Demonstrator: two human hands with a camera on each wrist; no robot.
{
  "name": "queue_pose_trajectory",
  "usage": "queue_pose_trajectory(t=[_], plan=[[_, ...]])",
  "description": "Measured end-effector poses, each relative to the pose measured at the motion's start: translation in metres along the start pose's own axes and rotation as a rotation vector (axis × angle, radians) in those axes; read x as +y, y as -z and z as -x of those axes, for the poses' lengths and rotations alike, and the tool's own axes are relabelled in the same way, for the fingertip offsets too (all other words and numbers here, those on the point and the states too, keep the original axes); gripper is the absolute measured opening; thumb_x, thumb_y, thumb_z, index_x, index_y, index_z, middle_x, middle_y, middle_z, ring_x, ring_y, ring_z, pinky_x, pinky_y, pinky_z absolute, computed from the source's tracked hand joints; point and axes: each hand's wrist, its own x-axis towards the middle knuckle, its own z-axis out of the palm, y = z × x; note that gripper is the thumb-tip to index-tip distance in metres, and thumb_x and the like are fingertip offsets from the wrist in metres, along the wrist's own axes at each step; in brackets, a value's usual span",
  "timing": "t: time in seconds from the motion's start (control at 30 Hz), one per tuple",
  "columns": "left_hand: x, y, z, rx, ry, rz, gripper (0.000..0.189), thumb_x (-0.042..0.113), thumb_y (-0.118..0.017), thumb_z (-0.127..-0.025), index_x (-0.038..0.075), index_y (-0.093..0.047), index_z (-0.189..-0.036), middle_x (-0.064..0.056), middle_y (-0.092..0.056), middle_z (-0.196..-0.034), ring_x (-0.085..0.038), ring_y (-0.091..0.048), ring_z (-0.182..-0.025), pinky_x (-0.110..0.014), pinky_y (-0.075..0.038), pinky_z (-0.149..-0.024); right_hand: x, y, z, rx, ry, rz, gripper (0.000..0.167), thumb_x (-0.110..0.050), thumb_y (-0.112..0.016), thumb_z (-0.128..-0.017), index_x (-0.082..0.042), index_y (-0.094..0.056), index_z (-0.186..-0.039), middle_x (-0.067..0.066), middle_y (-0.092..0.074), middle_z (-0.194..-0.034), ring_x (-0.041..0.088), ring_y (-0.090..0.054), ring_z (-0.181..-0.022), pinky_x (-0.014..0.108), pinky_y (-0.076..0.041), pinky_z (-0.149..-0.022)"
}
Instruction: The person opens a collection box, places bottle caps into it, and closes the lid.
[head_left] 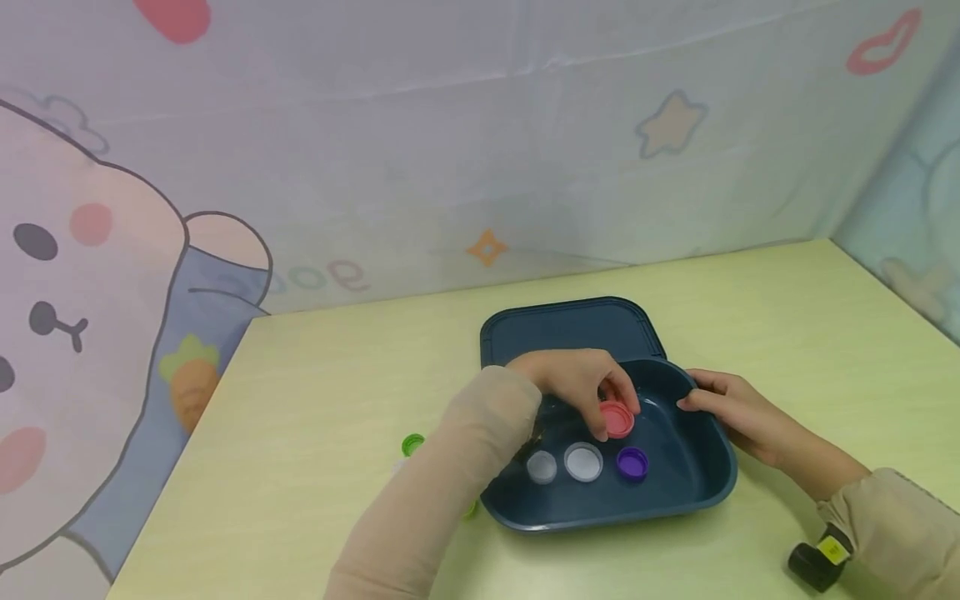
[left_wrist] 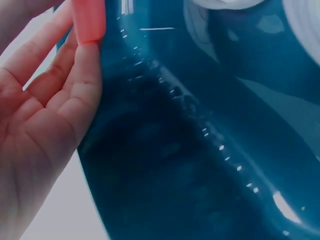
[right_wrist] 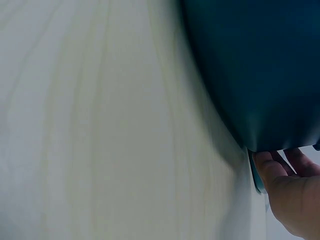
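Observation:
My left hand [head_left: 576, 379] reaches over a dark blue plastic box [head_left: 675, 487] and pinches a pink bottle cap [head_left: 618, 419] between thumb and fingers. In the left wrist view the cap [left_wrist: 89, 20] is seen side-on at the fingertips. Below it, on the box floor, a greyish translucent cap [head_left: 542, 467], a white cap [head_left: 583, 462] and a purple cap [head_left: 633, 464] lie in a row. My right hand [head_left: 742, 417] grips the box's right rim, thumb over the edge and fingers outside. The right wrist view shows these fingers [right_wrist: 272, 167] against the outer wall.
Behind the box lies a dark blue lid [head_left: 573, 327], partly hidden by it. Left of the box, a green cap [head_left: 412, 444] and another green piece [head_left: 471, 508] peek out around my left sleeve. A printed cloth [head_left: 420, 167] hangs along the table's back edge.

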Motion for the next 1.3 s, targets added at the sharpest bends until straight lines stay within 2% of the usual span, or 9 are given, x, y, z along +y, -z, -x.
queue_pose_trajectory(t=[0.23,0.57,0.73,1.0,1.3], plan=[[-0.005,-0.009,-0.009,-0.045,0.031,-0.097,0.045,0.001,-0.078,-0.071,0.006,-0.065,-0.113,0.003,-0.062,-0.097,-0.007,-0.054,-0.085,-0.013,-0.047,-0.074,0.0,0.0,0.001,-0.008,0.006,-0.01,0.056,-0.01,-0.05,-0.091,0.016,-0.028,-0.135,-0.001,-0.061,-0.105,0.013,-0.061,-0.09,0.029,-0.052,-0.079],[-0.01,-0.016,-0.018,-0.082,0.02,-0.132,0.045,0.003,-0.078,-0.072,0.006,-0.064,-0.115,0.002,-0.062,-0.098,-0.007,-0.053,-0.085,-0.011,-0.045,-0.076,-0.001,0.001,0.0,-0.002,-0.001,0.004,0.055,-0.01,-0.05,-0.092,0.015,-0.029,-0.135,-0.002,-0.06,-0.106,0.012,-0.059,-0.091,0.027,-0.051,-0.08],[-0.011,-0.019,-0.019,-0.09,0.024,-0.119,0.046,0.002,-0.078,-0.071,0.006,-0.064,-0.115,0.003,-0.061,-0.097,-0.007,-0.053,-0.085,-0.011,-0.045,-0.076,-0.001,0.001,0.0,0.002,-0.003,0.0,0.053,-0.009,-0.049,-0.092,0.015,-0.029,-0.135,-0.002,-0.06,-0.105,0.011,-0.059,-0.09,0.027,-0.051,-0.079],[-0.012,-0.023,-0.019,-0.103,0.007,-0.034,0.044,-0.001,-0.076,-0.072,0.004,-0.063,-0.114,0.0,-0.061,-0.094,-0.01,-0.053,-0.082,-0.015,-0.047,-0.074,0.0,0.001,0.0,0.007,-0.007,-0.001,0.055,-0.01,-0.049,-0.092,0.016,-0.027,-0.136,-0.002,-0.06,-0.105,0.011,-0.059,-0.089,0.027,-0.052,-0.079],[-0.008,-0.02,-0.017,-0.103,0.005,-0.072,0.044,-0.001,-0.075,-0.073,0.003,-0.063,-0.115,0.0,-0.062,-0.098,-0.007,-0.053,-0.086,-0.012,-0.045,-0.078,0.002,0.001,0.0,-0.004,0.0,-0.02,0.055,-0.01,-0.049,-0.092,0.015,-0.027,-0.136,-0.003,-0.061,-0.104,0.012,-0.06,-0.09,0.027,-0.052,-0.079]])
